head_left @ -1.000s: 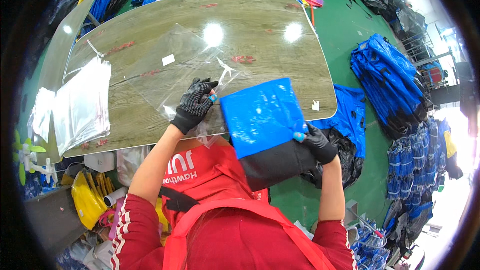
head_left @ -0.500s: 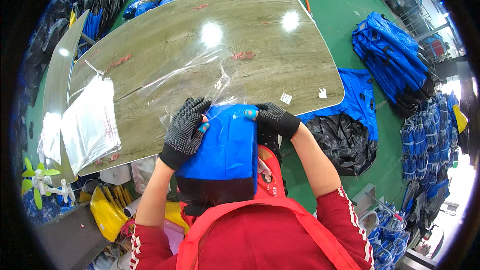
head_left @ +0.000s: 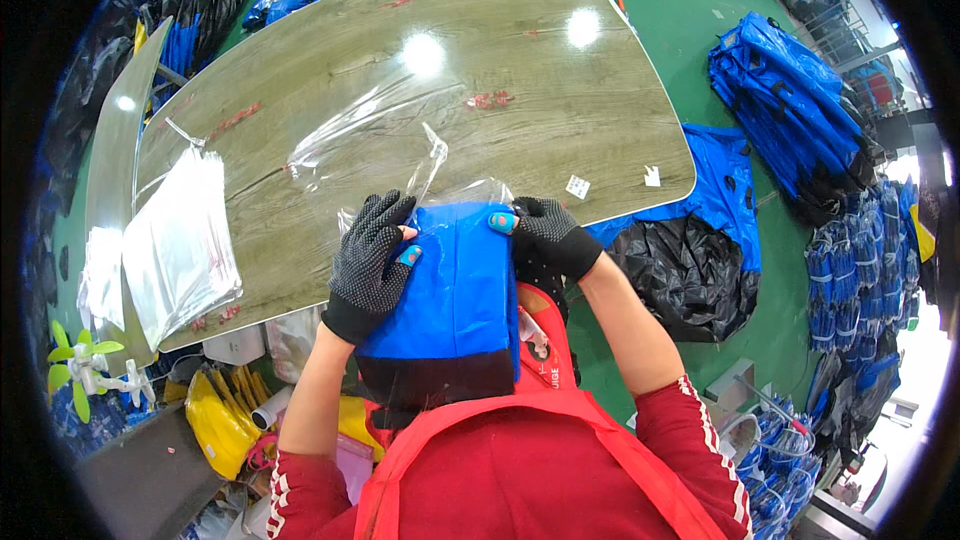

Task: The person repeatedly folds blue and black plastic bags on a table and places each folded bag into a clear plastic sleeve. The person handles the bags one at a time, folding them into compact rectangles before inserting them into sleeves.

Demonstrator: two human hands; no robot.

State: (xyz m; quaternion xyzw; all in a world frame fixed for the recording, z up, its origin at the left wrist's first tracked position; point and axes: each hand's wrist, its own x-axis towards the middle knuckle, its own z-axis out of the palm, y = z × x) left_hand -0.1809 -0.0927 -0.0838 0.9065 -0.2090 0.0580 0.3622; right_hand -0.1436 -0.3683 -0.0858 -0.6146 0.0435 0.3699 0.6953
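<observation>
A folded blue-and-black fabric bundle point(head_left: 440, 290) lies against my front, its far end at the table's near edge. A clear plastic bag point(head_left: 400, 155) spreads over the tabletop from that far end and seems to cover part of it. At the bundle's left side my left hand point(head_left: 370, 265), in a dark dotted glove, is closed with its blue-wrapped thumb on the top face. My right hand point(head_left: 555, 238), gloved alike, grips the far right corner, thumb on top. The fingers beneath are hidden, so how much of the bag they hold is unclear.
The wood-patterned table point(head_left: 560, 80) carries a stack of clear bags point(head_left: 185, 250) at its left and small white labels point(head_left: 578, 186) near its right edge. Blue-and-black fabric point(head_left: 685, 275) lies on the right. Beside me are yellow folded pieces point(head_left: 215, 425) and a small green fan point(head_left: 80, 360).
The plastic bag's loose part has shifted on the table and its folds look different. Both hands keep nearly the same hold on the bundle. The view has tilted slightly.
</observation>
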